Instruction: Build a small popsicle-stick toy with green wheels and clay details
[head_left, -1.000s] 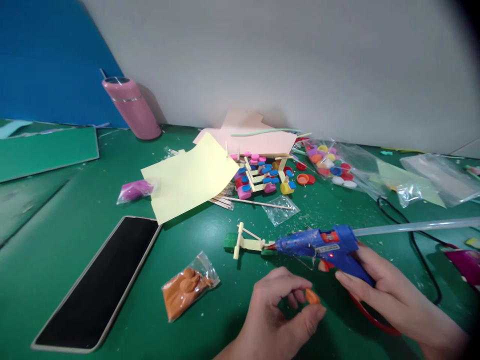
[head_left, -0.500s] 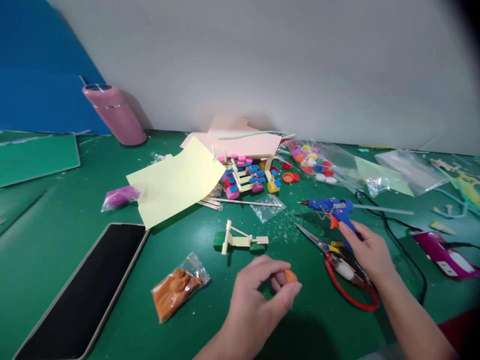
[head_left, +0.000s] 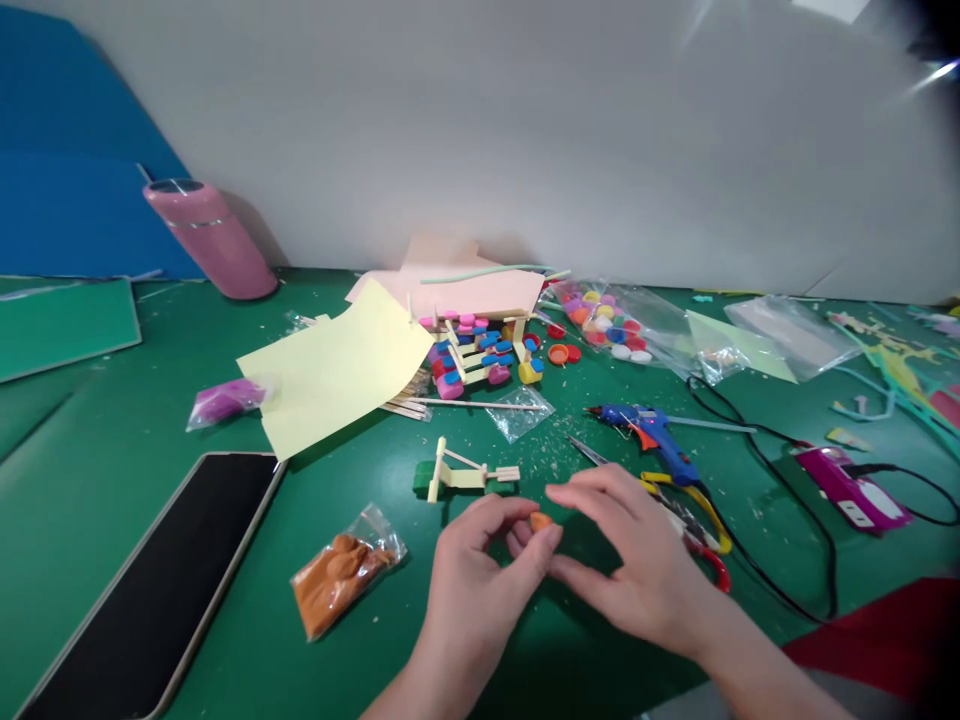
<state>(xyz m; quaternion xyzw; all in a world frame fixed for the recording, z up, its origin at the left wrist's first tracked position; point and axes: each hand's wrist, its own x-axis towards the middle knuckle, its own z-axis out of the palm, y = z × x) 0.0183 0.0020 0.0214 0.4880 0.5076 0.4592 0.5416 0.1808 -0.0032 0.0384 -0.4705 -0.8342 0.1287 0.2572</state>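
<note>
Near the front middle, my left hand [head_left: 480, 580] pinches a small orange clay piece [head_left: 540, 522] between thumb and fingertips. My right hand [head_left: 630, 560] is just to its right, thumb and fingers apart, with nothing between them. Just beyond my left hand lies a small stick model [head_left: 465, 479] with green ends. A clear bag of orange clay [head_left: 341, 580] rests to the left of my hands. The blue glue gun [head_left: 652, 435] lies on its side beyond my right hand. Scissors [head_left: 586, 452] are partly hidden behind that hand.
A phone [head_left: 157, 590] lies at the left, below yellow paper [head_left: 337, 370]. Behind are a pink bottle [head_left: 217, 245], several colourful stick models [head_left: 480, 360] and a bag of coloured caps [head_left: 607, 320]. A black cable runs beside the purple power box [head_left: 851, 488] at the right.
My right hand has let go of the glue gun and moved left, close to my left hand. The glue gun now lies on the table. The view has shifted slightly.
</note>
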